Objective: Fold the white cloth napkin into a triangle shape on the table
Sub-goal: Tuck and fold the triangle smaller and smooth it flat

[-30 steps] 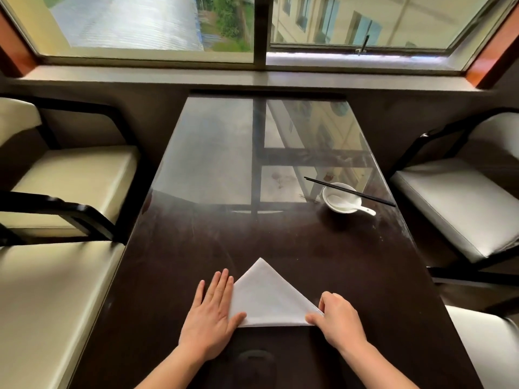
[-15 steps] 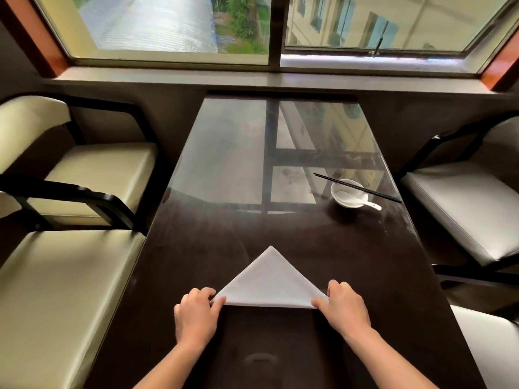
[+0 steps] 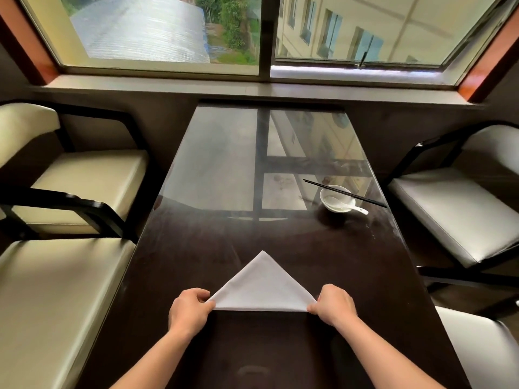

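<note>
The white napkin (image 3: 264, 287) lies flat on the dark table (image 3: 351, 262) near the front edge, already a triangle with its tip pointing toward the window (image 3: 261, 32). The left hand (image 3: 191, 308) pinches the left corner and the right hand (image 3: 334, 304) pinches the right corner, so both hands are closed on cloth along the long folded edge. Farther back on the right sits a small white bowl (image 3: 332, 210) with a spoon (image 3: 352, 208) in it and black chopsticks (image 3: 370, 200) laid across the rim.
</note>
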A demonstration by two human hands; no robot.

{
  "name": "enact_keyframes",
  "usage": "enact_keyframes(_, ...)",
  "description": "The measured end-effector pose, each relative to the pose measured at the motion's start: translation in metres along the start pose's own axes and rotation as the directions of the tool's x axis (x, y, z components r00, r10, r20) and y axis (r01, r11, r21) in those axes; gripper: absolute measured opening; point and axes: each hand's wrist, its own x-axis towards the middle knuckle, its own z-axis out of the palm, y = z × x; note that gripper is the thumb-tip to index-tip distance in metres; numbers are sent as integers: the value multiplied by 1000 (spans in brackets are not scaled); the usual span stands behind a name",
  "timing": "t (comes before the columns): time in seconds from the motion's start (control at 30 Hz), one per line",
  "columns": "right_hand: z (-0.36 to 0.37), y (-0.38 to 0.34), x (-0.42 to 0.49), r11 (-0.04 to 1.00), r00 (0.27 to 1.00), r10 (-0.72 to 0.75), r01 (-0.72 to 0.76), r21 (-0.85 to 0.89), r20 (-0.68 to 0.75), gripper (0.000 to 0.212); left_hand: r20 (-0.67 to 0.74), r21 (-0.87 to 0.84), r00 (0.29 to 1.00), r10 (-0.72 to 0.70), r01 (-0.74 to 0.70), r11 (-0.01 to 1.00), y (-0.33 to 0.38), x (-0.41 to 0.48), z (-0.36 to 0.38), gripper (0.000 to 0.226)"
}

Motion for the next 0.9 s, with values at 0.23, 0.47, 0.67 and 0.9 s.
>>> enact_keyframes(0.23, 4, -3, -2, 999, 1000, -10, 11, 45, -23, 12, 11, -122, 999, -48, 49, 991, 3, -5, -6, 13)
enact_keyframes(0.47, -10, -3, -1, 974, 991, 36, -64, 219, 127, 10, 39, -309, 998, -57, 66, 949, 9, -8, -7, 13)
enact_keyframes(0.67, -12, 6, -1, 927, 991, 22, -70, 369, 131, 10, 78, -434, 993, -92, 117, 893, 11, -6, -5, 12)
enact_keyframes(0.9, -17, 14, -1, 894, 998, 17, -44, 446, 64, 13, 168, -646, 974, -155, 227, 729, 21, -3, -2, 11)
